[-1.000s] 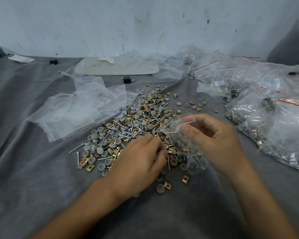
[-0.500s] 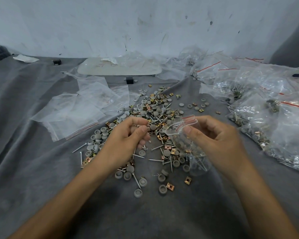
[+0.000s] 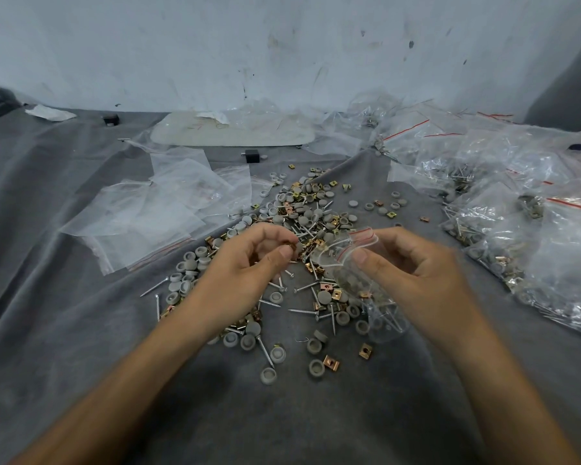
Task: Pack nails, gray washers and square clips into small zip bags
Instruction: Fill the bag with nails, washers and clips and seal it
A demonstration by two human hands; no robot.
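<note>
gray washers (image 3: pixel 269 375) and square clips (image 3: pixel 331 361) lie loose at the near edge of the scatter on the gray cloth (image 3: pixel 81 347), with nails (image 3: pixel 302 311) pointing every way among them. above these, the left hand (image 3: pixel 245 266) is raised, thumb and fingertips closed in a narrow pinch on a brass-coloured piece (image 3: pixel 291 245), probably a clip; whether more is in the pinch cannot be told. the right hand (image 3: pixel 420 273) pinches the red-striped lip of the small zip bag (image 3: pixel 379 313), which already holds nails and washers. its long axis runs from the open mouth, up and toward the left hand, to the closed bottom hanging near and to the right. the mouth sits just beside the left fingertips, to their right, apart from them, so the left hand is the nearer one for the drop. beyond lies the main heap (image 3: pixel 312 209), flanked by empty bags (image 3: pixel 148 216) on the left and filled bags (image 3: pixel 524 236) on the right.
</note>
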